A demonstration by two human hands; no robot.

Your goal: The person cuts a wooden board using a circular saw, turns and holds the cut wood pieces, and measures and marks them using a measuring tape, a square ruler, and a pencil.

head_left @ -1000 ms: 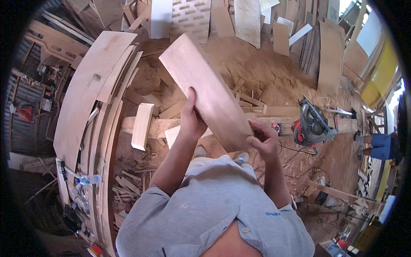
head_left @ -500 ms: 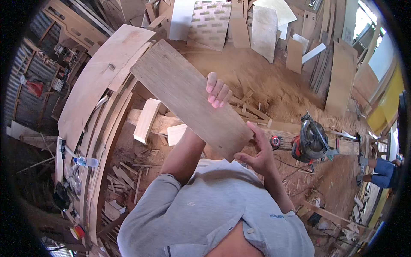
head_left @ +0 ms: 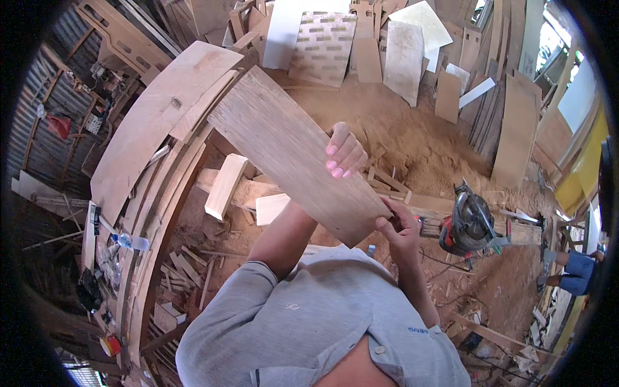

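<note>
A long flat wooden board (head_left: 284, 148) slants in front of my chest, its far end up and to the left. My left forearm runs beneath it, and my left hand (head_left: 345, 153) has its fingers curled over the far long edge; the palm and thumb are hidden. At the near right end, my right hand (head_left: 401, 233) grips the corner, thumb against the board's face and fingers at the edge. Below the board, two pale wood blocks (head_left: 225, 187) (head_left: 271, 209) rest by a rough timber beam (head_left: 432, 203).
On the beam to the right stands a circular saw (head_left: 467, 222). Stacked plywood sheets (head_left: 161, 109) fill the left side, with a plastic bottle (head_left: 132, 242) on them. Sawdust (head_left: 412, 142) and offcuts cover the ground. Another person's legs (head_left: 577, 267) show at far right.
My right hand has closed from a loose, spread thumb and fingers onto the board's near corner. Both hands and the board have shifted slightly right and down in view.
</note>
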